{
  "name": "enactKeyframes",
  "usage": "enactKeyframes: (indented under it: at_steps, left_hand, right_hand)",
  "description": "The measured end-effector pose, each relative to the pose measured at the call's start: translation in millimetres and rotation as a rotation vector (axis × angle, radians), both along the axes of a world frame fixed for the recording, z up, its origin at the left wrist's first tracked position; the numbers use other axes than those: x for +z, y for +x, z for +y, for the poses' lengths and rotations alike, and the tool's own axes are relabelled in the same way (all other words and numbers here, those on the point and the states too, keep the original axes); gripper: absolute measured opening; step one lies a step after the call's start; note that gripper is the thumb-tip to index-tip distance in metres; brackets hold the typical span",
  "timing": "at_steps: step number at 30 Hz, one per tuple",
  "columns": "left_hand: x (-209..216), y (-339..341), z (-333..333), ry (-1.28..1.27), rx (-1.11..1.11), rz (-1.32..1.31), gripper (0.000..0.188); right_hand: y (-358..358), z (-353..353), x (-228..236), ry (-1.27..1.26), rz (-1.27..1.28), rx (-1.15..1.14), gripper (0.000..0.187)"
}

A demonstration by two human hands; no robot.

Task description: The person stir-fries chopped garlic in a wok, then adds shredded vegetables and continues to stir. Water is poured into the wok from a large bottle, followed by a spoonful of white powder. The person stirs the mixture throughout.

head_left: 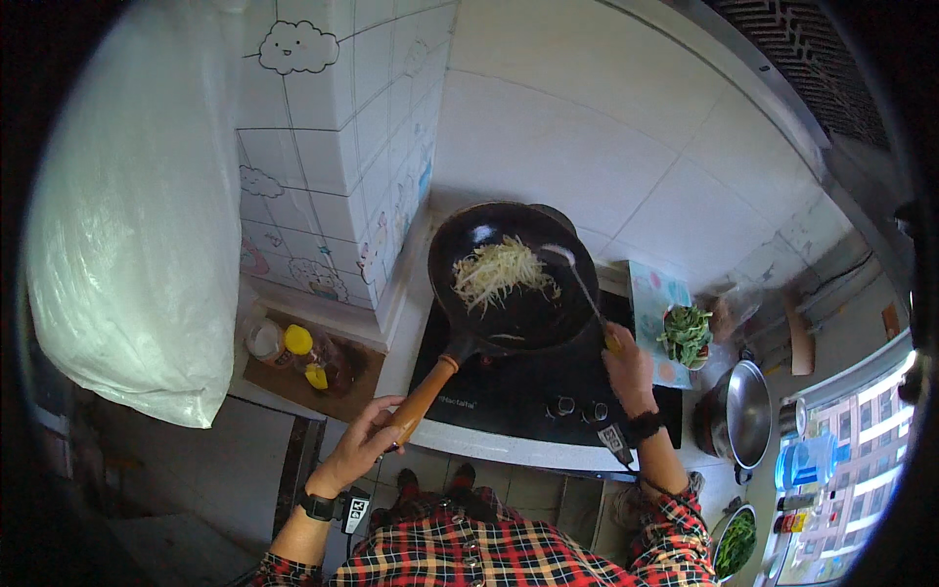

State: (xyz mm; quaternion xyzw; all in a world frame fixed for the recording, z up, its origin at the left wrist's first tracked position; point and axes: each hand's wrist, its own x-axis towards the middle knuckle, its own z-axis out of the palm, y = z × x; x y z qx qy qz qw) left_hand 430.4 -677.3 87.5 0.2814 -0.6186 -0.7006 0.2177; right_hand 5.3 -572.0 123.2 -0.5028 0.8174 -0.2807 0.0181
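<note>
- 2 hands, both gripping: L hand [364, 438] wrapped round the wooden handle [426, 401] of the wok; R hand [629, 370] closed round the grip of a ladle [584, 286].
- 1 wok [528, 325], dark inside, at far side of hob; can't tell if its base touches the burner.
- 1 pile of pale shreds [502, 274] in wok, mid to far L; a few strays nearer the handle.
- Ladle head inside wok, far R, just beside pile; can't tell if touching metal.
- 2 knobs [582, 408] visible, near edge of hob, R of ctr.
- 2 yellow caps [298, 339] + 1 jar w/ pale lid [263, 338], grouped in a brown tray [368, 372], L of hob.
- 2 lots of greens: leafy bunch [687, 333] R of wok on a bluish patterned board [646, 286]; bowlful [736, 544] near R.
- 1 steel pot [749, 416], R of hob.
- Surface: black glass hob [509, 393] set in pale counter [528, 442].
- Room: big whitish bag [137, 225] far L; white wall tiles [313, 157] w/ cartoon clouds; window [861, 465] at R, bldg outside.
</note>
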Motion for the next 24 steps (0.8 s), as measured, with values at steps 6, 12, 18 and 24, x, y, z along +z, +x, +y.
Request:
enactKeyframes:
  at_steps: [6,12,18,24]
  left_hand:
    - [-6,0,-1,0.002,-0.014,0.028,0.046]
    - [-7,0,-1,-0.013,-0.015,0.026,0.046]
    - [-3,-1,1,0.018,0.012,0.018,0.045]
    - [-1,0,-1,0.021,-0.008,0.023,0.045]
  right_hand:
    - [35,54,10,0.03,-0.334,0.11,0.045]
    - [3,-26,-3,-0.143,-0.122,-0.023,0.04]
    - [5,-35,5,0.018,-0.654,0.017,0.043]
    - [38,72,82,0.134,-0.431,0.138,0.048]
